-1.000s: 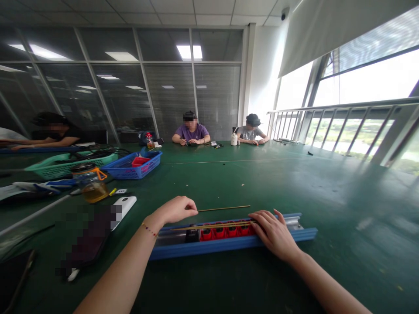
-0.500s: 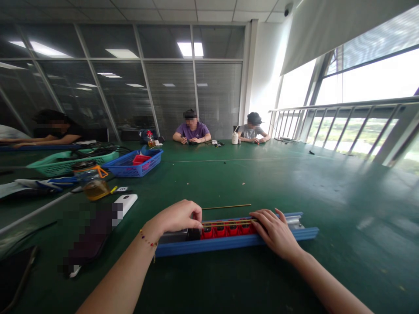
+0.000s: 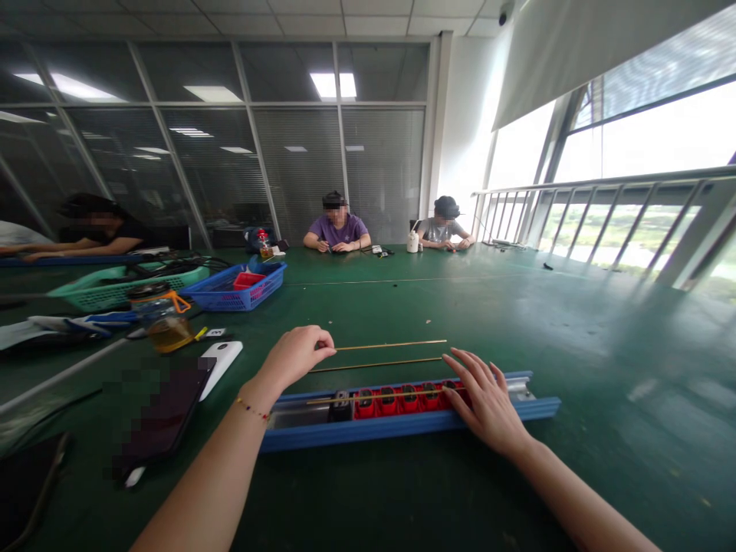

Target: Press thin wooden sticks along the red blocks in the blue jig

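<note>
My left hand (image 3: 300, 351) pinches one end of a thin gold-coloured rod (image 3: 391, 345), held level beyond the rail. Just below it, a similar rod (image 3: 373, 363) lies on the green table. The blue rail (image 3: 402, 427) stretches crosswise before me, its channel holding a row of red blocks (image 3: 386, 402) with black inserts and a black block (image 3: 340, 408) at their left end. Another thin rod (image 3: 322, 401) rests lengthwise over the row. My right hand (image 3: 486, 402) has its fingers spread over the rail's right part, thumb at the last red blocks and that rod's right end.
A phone-like dark slab (image 3: 172, 406) lies at left, near a jar of amber liquid (image 3: 169, 331). Behind it stand a blue basket (image 3: 230, 295) and a green basket (image 3: 74, 287). Several people sit along the table's far side and left; a railing (image 3: 586, 192) runs at right.
My left hand has lifted one rod off the red blocks and moved it away from me, beyond the rail. One rod stays on the blocks. My right hand has barely moved.
</note>
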